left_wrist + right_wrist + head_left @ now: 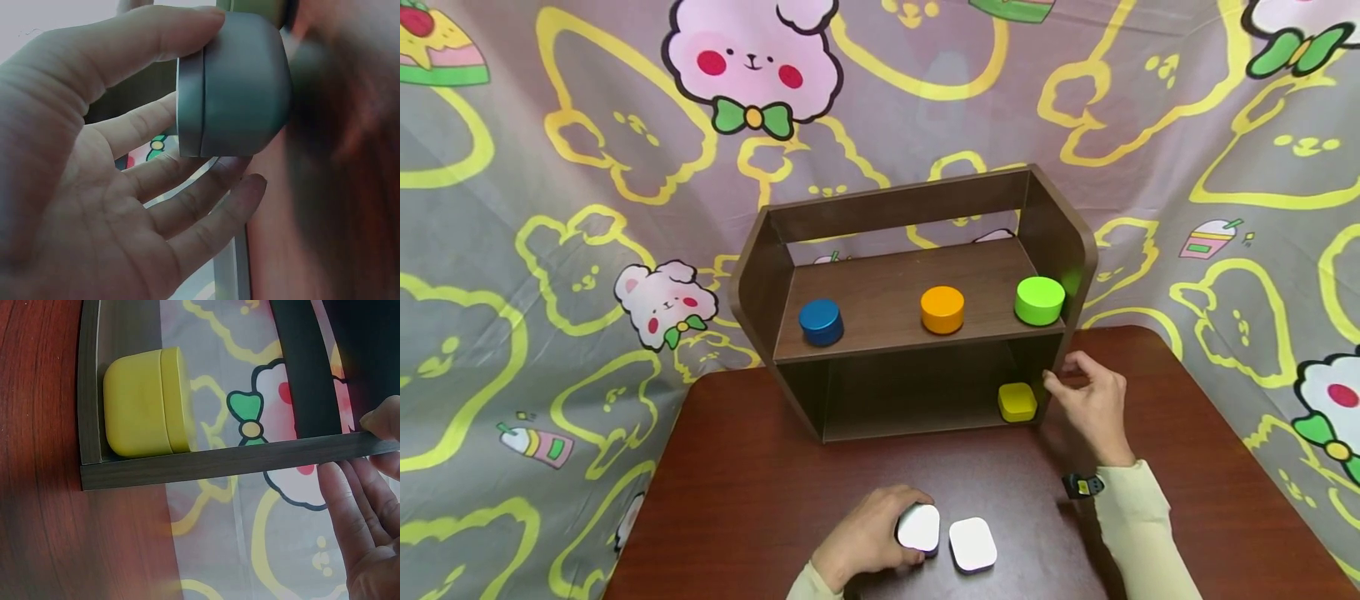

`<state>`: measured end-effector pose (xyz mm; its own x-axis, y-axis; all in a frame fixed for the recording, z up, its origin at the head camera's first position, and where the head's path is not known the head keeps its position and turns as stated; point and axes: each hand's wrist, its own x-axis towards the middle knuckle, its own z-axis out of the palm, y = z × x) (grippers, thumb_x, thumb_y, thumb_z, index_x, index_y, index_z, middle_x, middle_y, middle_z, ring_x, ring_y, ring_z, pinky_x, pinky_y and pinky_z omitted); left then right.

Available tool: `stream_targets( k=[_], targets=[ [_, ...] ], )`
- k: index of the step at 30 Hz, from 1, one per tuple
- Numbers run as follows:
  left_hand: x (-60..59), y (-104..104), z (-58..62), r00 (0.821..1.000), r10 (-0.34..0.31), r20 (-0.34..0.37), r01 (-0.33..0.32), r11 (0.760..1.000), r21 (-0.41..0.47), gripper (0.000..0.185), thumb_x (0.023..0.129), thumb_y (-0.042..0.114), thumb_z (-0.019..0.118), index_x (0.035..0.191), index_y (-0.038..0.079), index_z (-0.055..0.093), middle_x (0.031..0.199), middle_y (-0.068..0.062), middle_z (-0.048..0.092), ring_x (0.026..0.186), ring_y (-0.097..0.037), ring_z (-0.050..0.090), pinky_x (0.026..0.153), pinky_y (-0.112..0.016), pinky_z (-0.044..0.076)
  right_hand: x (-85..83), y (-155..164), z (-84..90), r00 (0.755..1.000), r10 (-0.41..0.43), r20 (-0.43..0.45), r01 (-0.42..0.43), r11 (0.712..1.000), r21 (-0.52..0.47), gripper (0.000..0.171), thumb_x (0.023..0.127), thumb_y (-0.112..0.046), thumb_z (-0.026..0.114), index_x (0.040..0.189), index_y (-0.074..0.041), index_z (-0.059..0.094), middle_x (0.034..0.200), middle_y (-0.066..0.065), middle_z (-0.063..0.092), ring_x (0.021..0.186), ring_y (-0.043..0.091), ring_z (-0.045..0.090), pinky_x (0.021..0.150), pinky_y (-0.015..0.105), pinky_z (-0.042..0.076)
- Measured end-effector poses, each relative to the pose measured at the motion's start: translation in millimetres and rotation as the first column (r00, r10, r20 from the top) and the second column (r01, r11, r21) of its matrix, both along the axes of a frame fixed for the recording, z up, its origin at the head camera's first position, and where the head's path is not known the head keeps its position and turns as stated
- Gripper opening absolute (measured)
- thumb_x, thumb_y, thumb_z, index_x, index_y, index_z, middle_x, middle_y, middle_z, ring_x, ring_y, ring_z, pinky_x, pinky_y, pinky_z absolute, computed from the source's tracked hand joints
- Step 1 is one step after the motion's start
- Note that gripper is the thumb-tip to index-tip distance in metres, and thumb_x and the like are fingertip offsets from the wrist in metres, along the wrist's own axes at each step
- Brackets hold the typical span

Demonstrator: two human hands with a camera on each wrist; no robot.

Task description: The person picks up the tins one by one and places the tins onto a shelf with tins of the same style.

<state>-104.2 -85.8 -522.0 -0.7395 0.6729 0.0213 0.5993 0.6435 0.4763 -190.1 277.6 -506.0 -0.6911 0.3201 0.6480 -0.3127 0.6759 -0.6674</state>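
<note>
In the head view my left hand (867,533) grips a small rounded-square tin (919,528) with a white-looking top, low over the front of the table. The left wrist view shows this tin (244,87) as grey-green with a lid seam, the thumb on one side and fingers on the other. A second white-topped tin (973,544) stands just to its right. My right hand (1099,404) pinches the right side panel (187,470) of a dark wooden shelf (887,283). Beside that panel, on the lower level, sits a yellow rounded-square tin (1017,402).
The upper level holds a blue round tin (822,322) at left, an orange round tin (942,310) right of centre and a green round tin (1040,301) by the right panel. A patterned curtain (880,108) hangs behind the reddish-brown table (737,500).
</note>
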Motion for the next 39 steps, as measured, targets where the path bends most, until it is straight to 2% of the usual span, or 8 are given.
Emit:
stream_targets(
  k=[3, 10, 15, 19, 23, 25, 32, 39],
  targets=[
    [-3.7, -2, 4.2, 1.0, 0.016, -0.007, -0.016, 1.0, 0.001, 0.06, 0.069, 0.025, 0.095, 0.123, 0.021, 0.069, 0.114, 0.01, 0.073, 0.106, -0.007, 0.065, 0.092, -0.029, 0.052, 0.0, 0, 0.2, 1.0, -0.001, 0.001, 0.001, 1.0, -0.001, 0.016, 0.074, -0.005, 0.085, 0.076, -0.008, 0.07, 0.073, 0.013, 0.075, 0.063, -0.008, 0.058, 0.064, 0.01, 0.035],
    [-12.2, -8, 11.2, 0.999, 0.039, -0.012, -0.039, 0.998, 0.049, 0.058, 0.071, 0.024, 0.093, 0.124, 0.018, 0.07, 0.111, 0.008, 0.073, 0.1, -0.006, 0.065, 0.087, -0.028, 0.053, 0.5, -1, 0.9, 1.0, 0.003, -0.003, -0.003, 1.0, -0.01, 0.015, 0.074, -0.004, 0.085, 0.076, -0.007, 0.07, 0.074, 0.014, 0.075, 0.06, -0.017, 0.051, 0.062, 0.006, 0.033],
    [-16.3, -9, 13.3, 0.999, 0.043, -0.01, -0.042, 0.997, 0.072, 0.058, 0.072, 0.024, 0.093, 0.125, 0.017, 0.07, 0.111, 0.007, 0.074, 0.099, -0.005, 0.065, 0.086, -0.027, 0.053, 0.4, -1, -0.5, 1.0, 0.004, 0.001, -0.004, 1.0, -0.007, 0.016, 0.074, -0.004, 0.085, 0.076, -0.006, 0.069, 0.073, 0.014, 0.074, 0.063, -0.019, 0.05, 0.062, 0.011, 0.037],
    [-20.0, -10, 15.8, 0.999, 0.043, -0.01, -0.042, 0.996, 0.083, 0.058, 0.073, 0.024, 0.093, 0.126, 0.016, 0.07, 0.111, 0.006, 0.074, 0.098, -0.005, 0.066, 0.086, -0.026, 0.053, -0.3, 0, -1.6, 1.0, 0.004, -0.004, -0.004, 1.0, 0.002, 0.017, 0.074, -0.005, 0.085, 0.076, -0.007, 0.068, 0.072, 0.014, 0.073, 0.064, -0.016, 0.051, 0.063, 0.015, 0.037],
    [-22.9, -10, 19.4, 0.999, 0.048, -0.005, -0.048, 0.995, 0.092, 0.058, 0.074, 0.024, 0.092, 0.127, 0.014, 0.069, 0.113, 0.004, 0.074, 0.098, -0.006, 0.066, 0.086, -0.026, 0.054, -0.8, 0, -1.7, 1.0, 0.007, -0.004, -0.007, 1.0, -0.001, 0.017, 0.074, -0.005, 0.085, 0.076, -0.007, 0.068, 0.072, 0.014, 0.073, 0.056, -0.013, 0.051, 0.061, 0.01, 0.035],
    [-24.2, -10, 21.5, 0.999, 0.051, -0.001, -0.051, 0.994, 0.097, 0.059, 0.075, 0.024, 0.092, 0.128, 0.014, 0.069, 0.115, 0.003, 0.074, 0.099, -0.007, 0.066, 0.085, -0.026, 0.054, -0.7, 0, -1.2, 1.0, 0.007, -0.004, -0.007, 1.0, -0.006, 0.017, 0.074, -0.005, 0.085, 0.076, -0.007, 0.068, 0.072, 0.014, 0.074, 0.058, -0.012, 0.052, 0.062, 0.009, 0.034],
    [-30.2, -11, 29.8, 0.998, 0.068, 0.019, -0.069, 0.993, 0.1, 0.06, 0.077, 0.027, 0.091, 0.131, 0.014, 0.068, 0.12, 0.001, 0.073, 0.103, -0.009, 0.067, 0.088, -0.029, 0.055, 0.5, -2, 0.7, 1.0, -0.001, 0.002, 0.001, 1.0, -0.018, 0.017, 0.074, -0.004, 0.085, 0.076, -0.007, 0.069, 0.073, 0.013, 0.074, 0.056, -0.017, 0.048, 0.061, 0.007, 0.032],
    [-34.5, -12, 32.1, 0.996, 0.088, 0.011, -0.089, 0.991, 0.103, 0.061, 0.078, 0.027, 0.09, 0.132, 0.015, 0.067, 0.119, 0.002, 0.073, 0.102, -0.01, 0.067, 0.088, -0.03, 0.055, 0.3, -2, 0.7, 1.0, -0.003, 0.01, 0.003, 1.0, -0.016, 0.017, 0.074, -0.004, 0.085, 0.076, -0.007, 0.069, 0.073, 0.014, 0.074, 0.061, -0.015, 0.05, 0.061, 0.009, 0.033]
  ],
)
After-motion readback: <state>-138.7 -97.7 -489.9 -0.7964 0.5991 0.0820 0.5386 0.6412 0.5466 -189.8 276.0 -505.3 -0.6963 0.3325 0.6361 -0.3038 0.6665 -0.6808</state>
